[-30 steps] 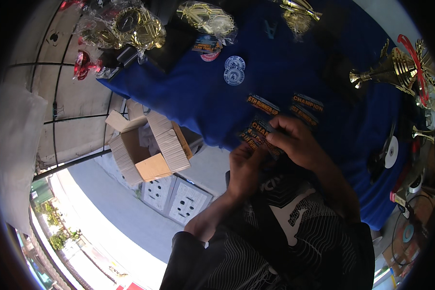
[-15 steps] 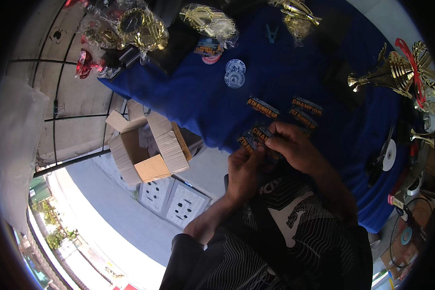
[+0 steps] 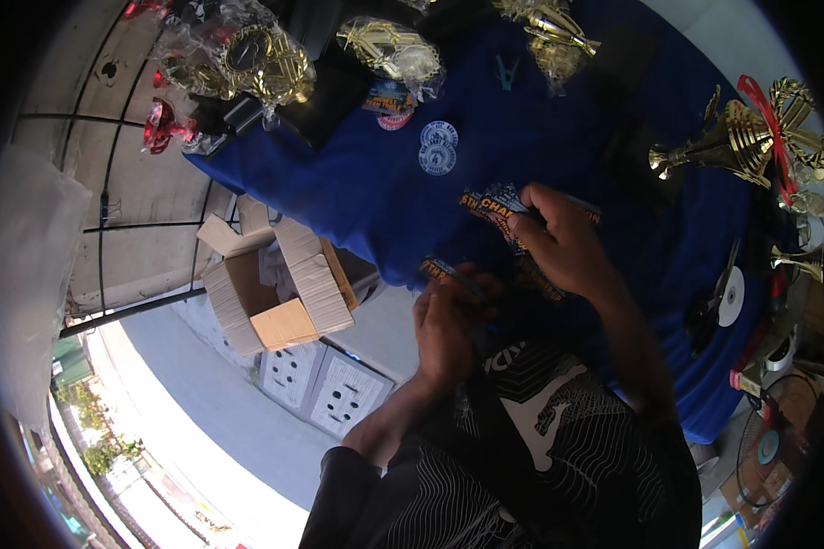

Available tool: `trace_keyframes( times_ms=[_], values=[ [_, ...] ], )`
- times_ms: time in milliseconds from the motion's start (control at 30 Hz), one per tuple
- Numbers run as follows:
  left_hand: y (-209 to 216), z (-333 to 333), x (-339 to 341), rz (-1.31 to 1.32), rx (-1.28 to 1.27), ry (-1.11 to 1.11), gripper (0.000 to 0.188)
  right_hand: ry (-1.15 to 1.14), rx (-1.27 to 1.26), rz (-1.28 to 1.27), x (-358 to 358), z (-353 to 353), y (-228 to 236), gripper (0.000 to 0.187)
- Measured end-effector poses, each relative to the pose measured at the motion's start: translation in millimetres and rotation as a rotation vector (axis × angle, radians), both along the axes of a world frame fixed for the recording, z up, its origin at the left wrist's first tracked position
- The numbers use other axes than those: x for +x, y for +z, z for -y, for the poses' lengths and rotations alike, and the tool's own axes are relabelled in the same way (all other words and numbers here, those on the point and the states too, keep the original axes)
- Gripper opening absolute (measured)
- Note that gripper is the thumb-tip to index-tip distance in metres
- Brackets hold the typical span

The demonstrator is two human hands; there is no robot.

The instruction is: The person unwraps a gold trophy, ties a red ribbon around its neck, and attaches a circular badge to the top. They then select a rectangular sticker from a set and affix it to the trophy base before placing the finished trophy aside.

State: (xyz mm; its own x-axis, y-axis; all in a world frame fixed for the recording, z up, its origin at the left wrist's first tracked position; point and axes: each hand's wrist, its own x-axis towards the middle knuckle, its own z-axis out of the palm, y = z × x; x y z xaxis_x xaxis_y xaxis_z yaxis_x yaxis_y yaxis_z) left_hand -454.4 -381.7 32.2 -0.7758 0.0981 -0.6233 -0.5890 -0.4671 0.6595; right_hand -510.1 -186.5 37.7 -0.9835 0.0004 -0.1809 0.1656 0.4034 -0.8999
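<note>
My left hand is closed on a small dark rectangular label with orange lettering, low over the near edge of the blue cloth. Farther forward and to the right, my right hand pinches another label of the same kind between thumb and fingers. That label overlaps one lying behind it, and I cannot tell whether they touch. More labels lie on the cloth below my right hand. Part of one shows just beyond its knuckles.
Round white-and-blue stickers and a blue clothespin lie on the cloth. Plastic-wrapped gold trophies stand at the back left. A gold trophy with red ribbon is at the right. An open cardboard box sits left of the cloth.
My hands were together over the labels and are now apart. The right one has moved forward with a label; the left one has drawn slightly back and left, still holding a label.
</note>
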Motion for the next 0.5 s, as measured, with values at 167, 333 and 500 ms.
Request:
trace_keyframes(
  times_ms=[167, 333, 500],
  values=[
    [-2, 3, 1, -0.003, -0.039, 0.01, 0.043, 0.107, 0.223, -0.204, -16, 8, 2, 0.015],
    [-1, 7, 1, 0.018, -0.038, 0.014, 0.043, 0.151, 0.08, -0.076, -25, 4, 3, 0.018],
    [0, 5, -1, 0.002, -0.016, 0.043, 0.04, 0.159, -0.431, 0.198, -26, 2, 2, 0.023]
  ],
)
